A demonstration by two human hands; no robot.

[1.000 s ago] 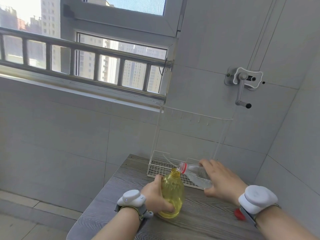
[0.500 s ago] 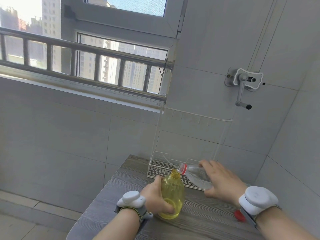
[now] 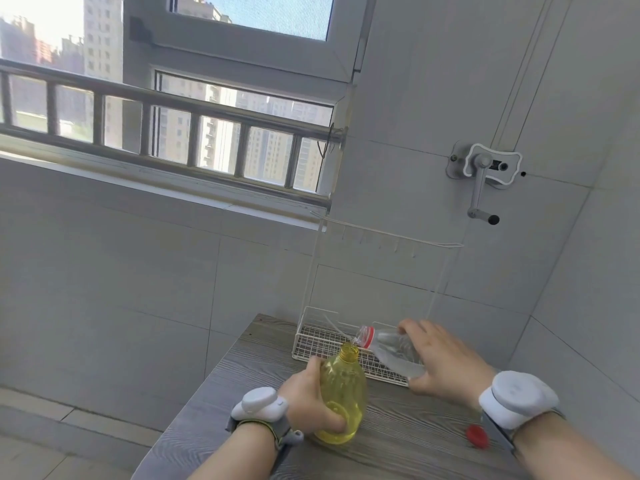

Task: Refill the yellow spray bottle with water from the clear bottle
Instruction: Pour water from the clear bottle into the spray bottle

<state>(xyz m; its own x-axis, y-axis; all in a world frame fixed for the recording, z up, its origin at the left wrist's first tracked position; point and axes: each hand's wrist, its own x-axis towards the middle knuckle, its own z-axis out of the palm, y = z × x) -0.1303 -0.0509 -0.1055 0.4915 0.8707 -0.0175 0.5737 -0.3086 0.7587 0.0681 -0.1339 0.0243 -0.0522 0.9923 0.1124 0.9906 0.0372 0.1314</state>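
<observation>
A grey wood-grain tabletop (image 3: 408, 441) is filling the lower middle of the view, butting against pale tiled walls. At its far edge a white wire rack (image 3: 313, 336) is sitting against the wall. A thin pale tube-like piece is lying inside it, too faint to identify.

In front of the rack a translucent yellow plastic bottle (image 3: 344, 386) is standing upright on the tabletop with its neck open and no sprayer head on it. The left hand (image 3: 308, 400) is wrapping round its lower body from the left side, with the fingers curling across the front. The base is looking a deeper yellow, but the liquid level inside cannot be told.

The right hand (image 3: 443, 365) is gripping a clear plastic bottle (image 3: 391, 348) from above, fingers spread over its body and thumb beneath. That bottle is lying nearly level over the rack, tilting slightly downward to the left. Its uncapped mouth, ringed with a red collar, is hanging just above and beside the yellow bottle's neck. Water is pooling along its lower side; a stream between the mouths cannot be made out.

A white wrist device (image 3: 516, 398) is sitting on each forearm. A small round red cap (image 3: 477, 436) is lying on the tabletop near the right wrist, well apart from both bottles.
</observation>
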